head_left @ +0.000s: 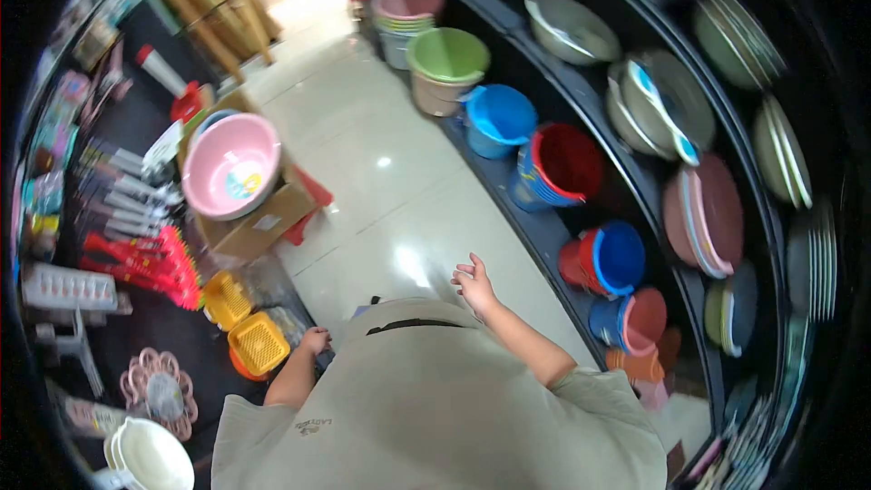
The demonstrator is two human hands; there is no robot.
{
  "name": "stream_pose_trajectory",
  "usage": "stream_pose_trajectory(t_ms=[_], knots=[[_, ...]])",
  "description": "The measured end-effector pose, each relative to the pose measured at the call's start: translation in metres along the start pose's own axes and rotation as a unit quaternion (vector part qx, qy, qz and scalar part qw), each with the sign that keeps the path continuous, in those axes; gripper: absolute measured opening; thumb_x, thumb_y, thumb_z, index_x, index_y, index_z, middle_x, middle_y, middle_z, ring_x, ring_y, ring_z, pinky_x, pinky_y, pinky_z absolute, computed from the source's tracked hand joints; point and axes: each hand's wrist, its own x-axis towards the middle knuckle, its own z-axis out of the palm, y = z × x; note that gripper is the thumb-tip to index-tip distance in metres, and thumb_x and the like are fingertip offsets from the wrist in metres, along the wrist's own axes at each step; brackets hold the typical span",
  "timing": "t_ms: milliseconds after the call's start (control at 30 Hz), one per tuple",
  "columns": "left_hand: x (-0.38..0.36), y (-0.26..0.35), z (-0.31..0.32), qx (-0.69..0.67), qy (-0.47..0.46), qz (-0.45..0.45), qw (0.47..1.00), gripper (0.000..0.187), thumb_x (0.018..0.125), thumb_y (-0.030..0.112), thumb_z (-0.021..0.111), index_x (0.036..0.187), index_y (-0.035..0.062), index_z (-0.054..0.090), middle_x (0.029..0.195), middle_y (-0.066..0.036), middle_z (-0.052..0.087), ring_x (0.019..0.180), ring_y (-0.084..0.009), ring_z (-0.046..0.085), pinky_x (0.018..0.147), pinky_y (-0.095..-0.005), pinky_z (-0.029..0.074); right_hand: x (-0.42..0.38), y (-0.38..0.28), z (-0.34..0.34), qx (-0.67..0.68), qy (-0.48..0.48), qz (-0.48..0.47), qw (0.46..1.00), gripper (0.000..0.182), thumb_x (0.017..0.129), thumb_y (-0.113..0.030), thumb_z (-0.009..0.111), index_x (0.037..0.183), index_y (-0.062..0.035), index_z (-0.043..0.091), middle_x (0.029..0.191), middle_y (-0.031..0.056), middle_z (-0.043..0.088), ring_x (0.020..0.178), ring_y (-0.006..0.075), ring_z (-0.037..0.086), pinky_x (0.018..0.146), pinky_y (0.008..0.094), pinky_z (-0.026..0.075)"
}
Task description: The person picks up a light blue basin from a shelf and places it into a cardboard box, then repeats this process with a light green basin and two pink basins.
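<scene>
At eight o'clock, yellow baskets (259,343) are lying beside the left hand (315,340), which is curling; whether it is gripping anything, I cannot tell. The right hand (474,283) is hanging empty, fingers loose. At two o'clock, buckets (537,183) are nesting, probably saving room.

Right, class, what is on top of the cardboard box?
A pink basin, a bluish rim behind it. What the cardboard box holds, if anything, is hidden beneath the basin.

Glossy floor glare, dark edges
</scene>
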Motion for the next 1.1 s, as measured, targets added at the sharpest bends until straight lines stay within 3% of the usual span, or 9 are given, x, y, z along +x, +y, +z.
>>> stream_pose_trajectory(t_ms=[67, 133, 200, 233, 300, 400, 600, 867, 1100], knots=[[0.007, 0.026, 0.029, 0.038, -0.013, -0.047, 0.998, 0.028, 0.081, 0.012, 0.052, 0.106, 0.0015, 0.055, 0.085, -0.012, 0.063, 0.064, -0.0239, 0.06, 0.049, -0.0352, 0.046, -0.013, 0.018, -0.057, 0.042, 0.043, 0.033, 0.998, 0.07, 0.084, -0.011, 0.052, 0.142, -0.0081, 0.013, 0.121, 0.0113, 0.048, 0.092, 0.0177, 0.057, 0.072, 0.0329, 0.046], [0.035, 0.039, 0.061, 0.116, -0.002, -0.075, 0.99, 0.03, 0.076, 0.014, 0.056, 0.104, 0.0025, 0.059, 0.094, -0.013, 0.065, 0.073, -0.0223, 0.063, 0.057, -0.0382, 0.049, -0.036, 0.038, -0.107, 0.064, 0.092, 0.043, 0.993, 0.069, 0.084, -0.011, 0.052, 0.142, -0.008, 0.014, 0.119, 0.011, 0.05, 0.09, 0.0179, 0.058, 0.071, 0.0325, 0.046], [0.069, 0.058, 0.111, 0.285, 0.045, 0.02, 0.957, 0.033, 0.074, 0.014, 0.058, 0.104, 0.0012, 0.06, 0.094, -0.014, 0.065, 0.082, -0.0233, 0.063, 0.072, -0.0356, 0.05, -0.056, 0.053, -0.154, 0.091, 0.136, 0.051, 0.985, 0.068, 0.085, -0.012, 0.052, 0.142, -0.0078, 0.014, 0.117, 0.0107, 0.051, 0.089, 0.0181, 0.059, 0.07, 0.0321, 0.046], [0.066, 0.083, 0.135, 0.306, 0.035, 0.032, 0.951, 0.033, 0.074, 0.014, 0.058, 0.104, 0.0012, 0.06, 0.094, -0.014, 0.065, 0.082, -0.0233, 0.063, 0.072, -0.0356, 0.05, -0.069, 0.06, -0.173, 0.108, 0.158, 0.058, 0.98, 0.067, 0.085, -0.013, 0.052, 0.142, -0.0079, 0.015, 0.116, 0.0103, 0.052, 0.088, 0.0181, 0.059, 0.069, 0.0317, 0.046], [0.044, 0.141, 0.203, 0.272, 0.059, 0.16, 0.947, 0.036, 0.075, 0.015, 0.058, 0.107, -0.0004, 0.059, 0.095, -0.015, 0.065, 0.09, -0.0251, 0.062, 0.083, -0.0314, 0.047, -0.086, 0.075, -0.203, 0.143, 0.199, 0.065, 0.967, 0.066, 0.086, -0.014, 0.052, 0.141, -0.0081, 0.016, 0.115, 0.0099, 0.053, 0.087, 0.0181, 0.059, 0.069, 0.0313, 0.046], [0.066, 0.18, 0.284, 0.273, -0.027, 0.248, 0.929, 0.034, 0.077, 0.014, 0.057, 0.108, -0.001, 0.057, 0.094, -0.013, 0.064, 0.089, -0.0222, 0.061, 0.08, -0.0311, 0.047, -0.112, 0.091, -0.247, 0.203, 0.265, 0.038, 0.942, 0.065, 0.087, -0.015, 0.052, 0.141, -0.0091, 0.017, 0.115, 0.0098, 0.053, 0.087, 0.0179, 0.059, 0.068, 0.031, 0.046], [0.041, 0.262, 0.406, 0.3, -0.17, 0.305, 0.888, 0.029, 0.081, 0.01, 0.054, 0.108, -0.0011, 0.055, 0.091, -0.006, 0.061, 0.084, -0.016, 0.057, 0.076, -0.0277, 0.046, -0.15, 0.123, -0.287, 0.324, 0.34, 0.043, 0.882, 0.065, 0.088, -0.019, 0.055, 0.141, -0.0104, 0.019, 0.116, 0.0102, 0.053, 0.087, 0.0184, 0.059, 0.067, 0.0298, 0.046], [0.054, 0.306, 0.528, 0.315, -0.32, 0.305, 0.84, 0.031, 0.081, 0.006, 0.053, 0.111, -0.0014, 0.052, 0.095, -0.006, 0.058, 0.088, -0.0161, 0.056, 0.079, -0.0274, 0.046, -0.169, 0.149, -0.325, 0.411, 0.427, 0.067, 0.802, 0.063, 0.086, -0.02, 0.058, 0.139, -0.0121, 0.024, 0.115, 0.0093, 0.053, 0.09, 0.0188, 0.059, 0.068, 0.0298, 0.046], [0.031, 0.366, 0.68, 0.38, -0.449, 0.336, 0.735, 0.034, 0.081, 0.008, 0.057, 0.114, 0.0003, 0.051, 0.104, -0.009, 0.057, 0.094, -0.0173, 0.056, 0.083, -0.0294, 0.045, -0.167, 0.115, -0.393, 0.433, 0.505, 0.022, 0.747, 0.061, 0.087, -0.018, 0.056, 0.138, -0.01, 0.024, 0.111, 0.0088, 0.054, 0.085, 0.0177, 0.058, 0.069, 0.0301, 0.045]])
